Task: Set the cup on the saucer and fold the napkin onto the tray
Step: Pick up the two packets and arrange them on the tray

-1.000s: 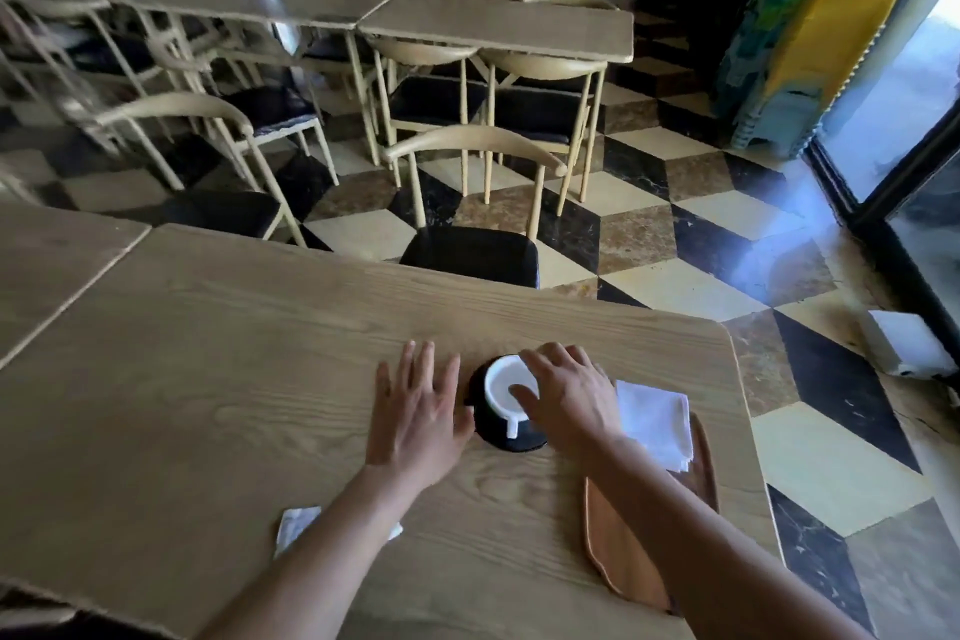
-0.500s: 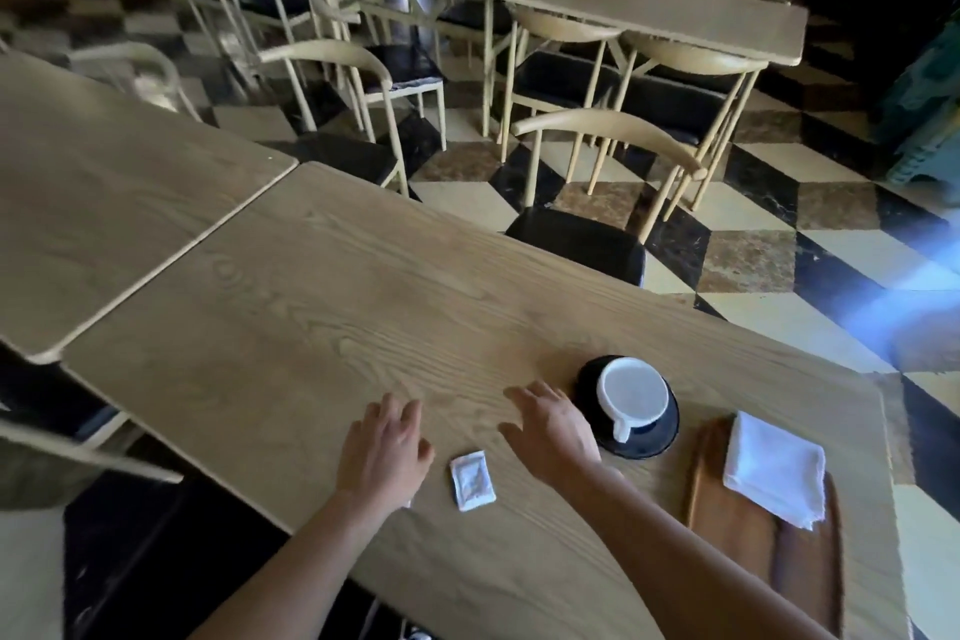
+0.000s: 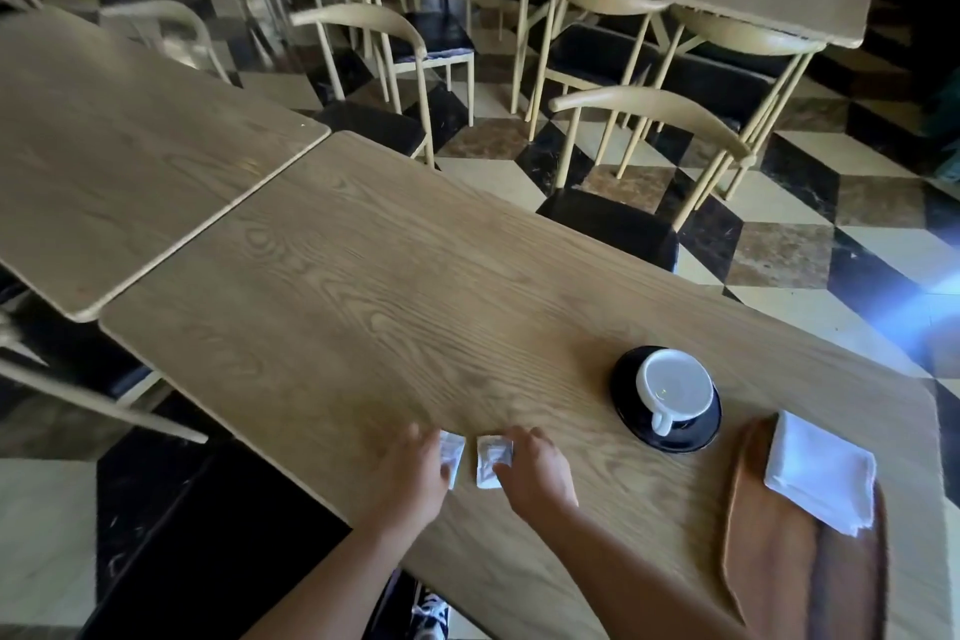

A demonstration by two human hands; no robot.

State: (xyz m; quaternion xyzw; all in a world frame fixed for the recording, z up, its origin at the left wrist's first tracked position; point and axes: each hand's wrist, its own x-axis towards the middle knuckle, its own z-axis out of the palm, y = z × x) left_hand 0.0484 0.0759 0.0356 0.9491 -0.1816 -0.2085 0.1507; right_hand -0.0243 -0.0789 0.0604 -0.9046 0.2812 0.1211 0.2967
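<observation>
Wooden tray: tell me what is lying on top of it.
A folded white napkin lies on the far end of the wooden tray, one corner overhanging the rim. The near part is bare wood. Whatever lies under the napkin is covered.

The tray (image 3: 769, 551) runs off the bottom edge, so its near end is unseen, and the napkin (image 3: 821, 478) covers its far right corner. The left hand (image 3: 410, 478) hides part of one small white packet (image 3: 451, 452); the right hand (image 3: 535, 473) overlaps another packet (image 3: 489, 462). Both hands are motion-blurred, so whether either grip is closed is unclear. The packets' print is too small to read. A shoe (image 3: 431, 613), perhaps, shows under the tabletop (image 3: 363, 286).
</observation>
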